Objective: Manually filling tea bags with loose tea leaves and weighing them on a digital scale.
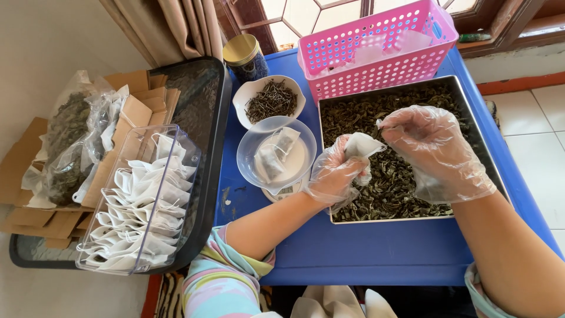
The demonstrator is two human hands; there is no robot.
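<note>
Holding a small white filter bag (360, 147) over a steel tray of dried green leaves (406, 118), a person in clear plastic gloves is working at a blue table (376, 247). The left hand (336, 174) is gripping the bag from below, its fingers closed around the lower part while the open mouth is pointing up and to the right. The right hand (432, 150) is hovering just beside that mouth, fingertips bunched together in a pinch; whether any leaves are caught between them cannot be told through the crinkled glove. The bag is lying directly to the left of the right hand, almost touching it, with its long axis tilting toward that hand.

To the left of the tray, a clear bowl (276, 154) is sitting on a small scale and holding 2 filled bags, and a white dish of dark twigs (269, 100) is standing behind it. A pink basket (376, 50) is resting at the far edge of the table. A clear box of empty bags (144, 200) is waiting on a black tray (203, 147) at the far left.
</note>
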